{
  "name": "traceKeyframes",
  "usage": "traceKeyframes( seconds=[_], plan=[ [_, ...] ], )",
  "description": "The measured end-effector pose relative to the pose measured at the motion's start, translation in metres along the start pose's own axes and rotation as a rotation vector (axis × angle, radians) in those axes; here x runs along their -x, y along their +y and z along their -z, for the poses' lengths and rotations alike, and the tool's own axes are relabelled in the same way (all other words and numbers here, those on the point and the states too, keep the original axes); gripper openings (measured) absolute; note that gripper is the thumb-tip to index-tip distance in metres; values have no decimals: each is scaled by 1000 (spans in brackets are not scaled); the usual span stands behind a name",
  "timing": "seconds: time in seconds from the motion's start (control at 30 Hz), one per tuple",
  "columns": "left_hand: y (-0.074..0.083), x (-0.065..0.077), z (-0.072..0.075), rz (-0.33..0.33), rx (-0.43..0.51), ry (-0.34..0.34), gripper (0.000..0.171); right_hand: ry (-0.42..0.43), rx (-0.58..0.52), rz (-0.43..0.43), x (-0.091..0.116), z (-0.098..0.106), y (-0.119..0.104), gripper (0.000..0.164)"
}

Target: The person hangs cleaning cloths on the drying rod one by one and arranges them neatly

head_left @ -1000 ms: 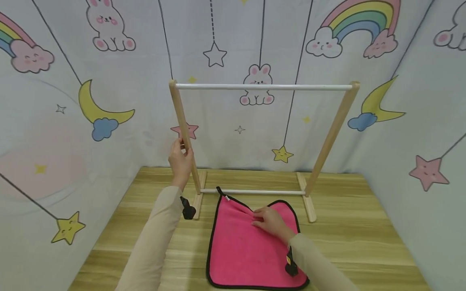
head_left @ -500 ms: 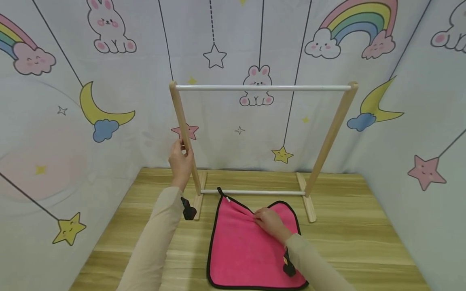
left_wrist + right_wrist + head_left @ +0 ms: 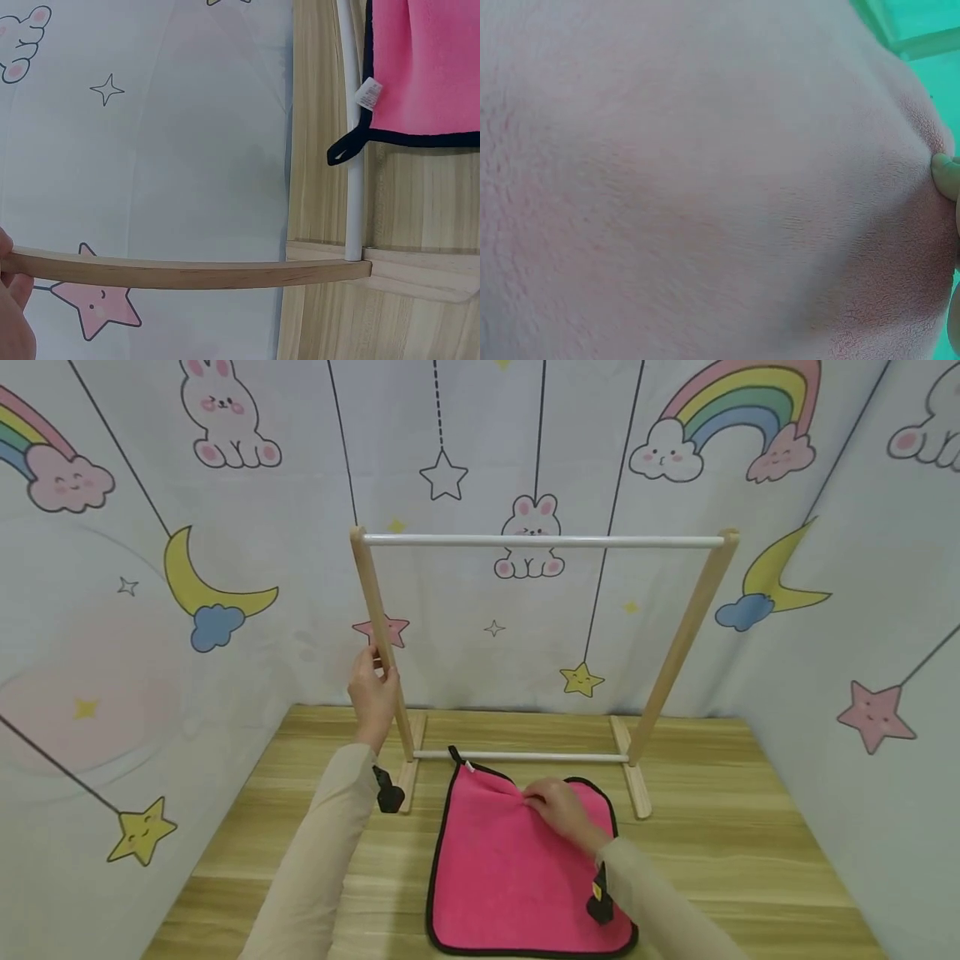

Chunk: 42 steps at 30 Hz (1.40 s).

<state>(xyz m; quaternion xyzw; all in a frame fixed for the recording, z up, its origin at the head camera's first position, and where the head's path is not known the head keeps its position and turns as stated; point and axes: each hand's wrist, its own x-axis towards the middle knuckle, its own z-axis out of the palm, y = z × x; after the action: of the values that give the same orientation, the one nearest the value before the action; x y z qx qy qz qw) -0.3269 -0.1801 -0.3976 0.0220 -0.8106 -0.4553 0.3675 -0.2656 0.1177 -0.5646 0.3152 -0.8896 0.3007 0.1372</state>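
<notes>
A pink towel (image 3: 510, 885) with black edging lies spread on the table in front of a wooden rack (image 3: 682, 643). My right hand (image 3: 558, 810) pinches the towel near the middle of its far edge, drawing the cloth into folds. In the right wrist view the cloth (image 3: 705, 187) fills most of the picture, with a fingertip at its edge. My left hand (image 3: 372, 697) grips the rack's left upright (image 3: 180, 274) partway up. The towel's black hanging loop (image 3: 346, 148) overlaps the rack's lower white bar (image 3: 355, 202) in the left wrist view.
The rack's upper white bar (image 3: 540, 540) spans the two uprights. Its wooden feet (image 3: 633, 777) rest on the wood-grain table (image 3: 750, 843). A white cloth backdrop (image 3: 465, 668) printed with stars, moons and rabbits stands behind and at both sides.
My right hand has lifted the pinched far edge of the towel slightly, and the folds there have shifted. The left hand keeps its place on the upright.
</notes>
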Motion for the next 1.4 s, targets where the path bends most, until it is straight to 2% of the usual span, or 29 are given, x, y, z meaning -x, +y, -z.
traceKeyframes(
  seconds=[0.23,0.53,0.73,1.13,1.4],
  plan=[
    [-1,0,-1,-6,-3,-2,31,33,6,60,-14,30,-20,8],
    [0,-1,-3,-5,-13,2,29,-20,-18,91,-33,69,-43,10],
    [-2,-1,-5,10,-31,-5,29,-40,-23,130,-41,88,-53,10],
    [3,1,-2,30,-22,1,31,101,-18,237,-60,123,-69,10],
    [3,1,0,31,-29,4,29,154,-21,276,-73,142,-73,10]
  ],
)
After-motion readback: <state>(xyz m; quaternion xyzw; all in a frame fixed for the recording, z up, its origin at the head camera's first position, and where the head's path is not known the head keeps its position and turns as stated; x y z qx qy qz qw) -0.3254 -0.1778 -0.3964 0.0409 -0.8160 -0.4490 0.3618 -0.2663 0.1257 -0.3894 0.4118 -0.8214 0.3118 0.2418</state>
